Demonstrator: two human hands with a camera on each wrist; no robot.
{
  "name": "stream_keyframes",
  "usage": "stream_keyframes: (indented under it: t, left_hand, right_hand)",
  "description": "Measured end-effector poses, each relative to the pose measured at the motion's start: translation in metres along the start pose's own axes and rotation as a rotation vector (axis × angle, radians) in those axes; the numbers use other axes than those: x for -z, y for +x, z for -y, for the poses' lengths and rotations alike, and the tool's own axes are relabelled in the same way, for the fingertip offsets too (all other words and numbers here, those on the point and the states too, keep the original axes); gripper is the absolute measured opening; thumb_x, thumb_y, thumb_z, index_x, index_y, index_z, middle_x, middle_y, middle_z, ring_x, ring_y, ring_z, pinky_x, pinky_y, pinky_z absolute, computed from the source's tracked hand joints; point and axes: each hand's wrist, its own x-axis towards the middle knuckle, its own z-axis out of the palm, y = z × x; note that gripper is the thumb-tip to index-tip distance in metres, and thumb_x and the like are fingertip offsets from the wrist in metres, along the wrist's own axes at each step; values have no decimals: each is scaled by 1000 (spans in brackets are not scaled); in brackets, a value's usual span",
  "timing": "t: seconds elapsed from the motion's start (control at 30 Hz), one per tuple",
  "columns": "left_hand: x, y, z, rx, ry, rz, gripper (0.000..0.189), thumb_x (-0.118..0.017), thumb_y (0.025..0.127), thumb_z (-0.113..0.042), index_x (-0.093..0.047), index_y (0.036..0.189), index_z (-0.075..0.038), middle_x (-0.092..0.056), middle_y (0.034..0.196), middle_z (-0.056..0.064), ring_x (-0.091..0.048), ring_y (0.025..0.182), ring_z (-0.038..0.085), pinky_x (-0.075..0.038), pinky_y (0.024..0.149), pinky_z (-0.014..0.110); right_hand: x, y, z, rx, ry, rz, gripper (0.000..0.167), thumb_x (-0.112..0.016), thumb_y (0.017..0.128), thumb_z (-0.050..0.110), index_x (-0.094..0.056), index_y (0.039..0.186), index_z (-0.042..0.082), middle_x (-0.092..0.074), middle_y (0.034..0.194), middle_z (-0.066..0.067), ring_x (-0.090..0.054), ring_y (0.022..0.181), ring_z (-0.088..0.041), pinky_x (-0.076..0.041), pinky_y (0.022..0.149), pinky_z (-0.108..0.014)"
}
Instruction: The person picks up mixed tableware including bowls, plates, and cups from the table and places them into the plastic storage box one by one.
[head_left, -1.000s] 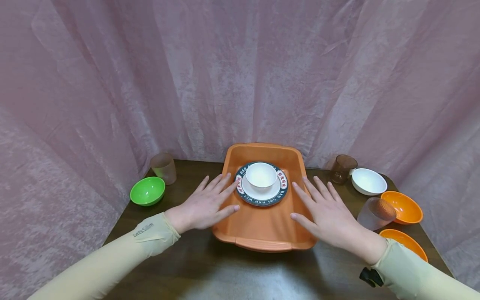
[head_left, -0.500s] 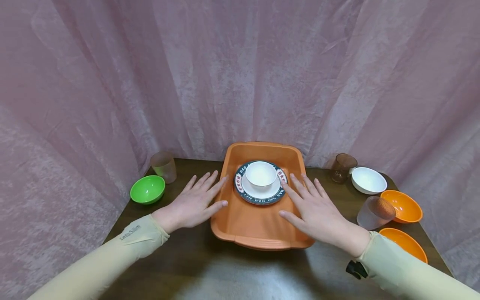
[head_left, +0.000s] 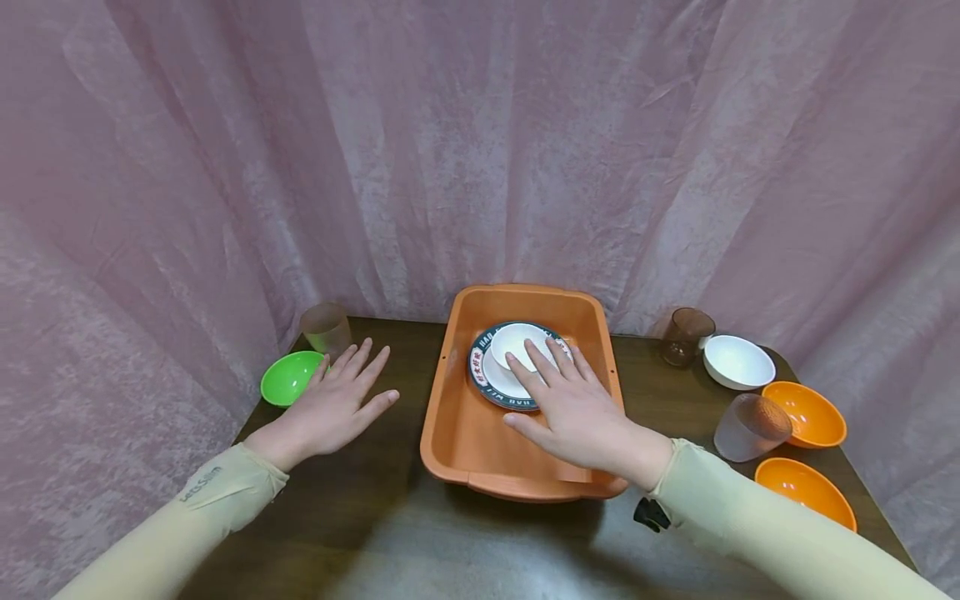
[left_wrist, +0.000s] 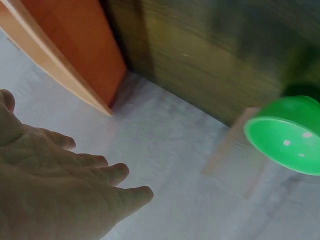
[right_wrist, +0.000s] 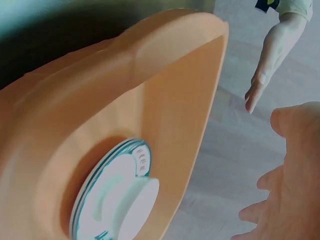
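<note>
My left hand (head_left: 330, 408), fingers spread and holding nothing, hovers at the left beside the green bowl (head_left: 288, 382); its fingertips overlap that bowl's right rim in the head view. The green bowl (left_wrist: 287, 135) also shows at the right of the left wrist view. My right hand (head_left: 573, 408) is stretched out over the orange basin (head_left: 480, 467), palm down with nothing in it. Beneath its fingers, a small white bowl (head_left: 512, 340) sits on a dark-rimmed plate (head_left: 480, 385) inside the basin. The right fingers partly cover both in the head view.
A frosted cup (head_left: 327, 327) stands behind the green bowl. On the right are a brown cup (head_left: 686, 337), a white bowl (head_left: 738, 362), a frosted tumbler (head_left: 750, 429) and two orange bowls, one behind (head_left: 810, 417) and one nearer (head_left: 810, 492). A pink curtain (head_left: 480, 150) hangs behind the table.
Both hands have moved left: the left from the basin's left edge to the green bowl, the right from the basin's right side to over the white bowl. The dishes stay put.
</note>
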Motion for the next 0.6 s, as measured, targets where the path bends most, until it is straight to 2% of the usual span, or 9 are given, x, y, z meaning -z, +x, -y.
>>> stream_keyframes:
  t: [0.17,0.33,0.6]
  left_hand:
    - [4,-8,17,51,-11,1,79,-29,103,-66,-11,164,-20,-7,170,20,-9,156,45,-6,118,73]
    - [8,-16,32,86,-18,5,80,-29,104,-66,-8,164,-17,-5,170,23,-7,155,50,-4,117,75]
    - [13,-23,50,146,-23,33,82,-26,104,-66,-8,164,-13,-2,169,26,-6,153,52,-3,115,76]
  right_hand:
    - [-4,12,14,44,21,7,77,-38,100,68,-19,163,29,-16,171,-7,-6,159,-36,-6,127,-59]
    - [-8,25,29,78,16,45,78,-33,100,71,-13,164,31,-11,172,-1,-2,160,-32,-5,127,-57]
    - [-12,45,52,146,10,67,77,-33,100,71,-12,164,32,-9,172,-2,1,160,-31,-4,128,-55]
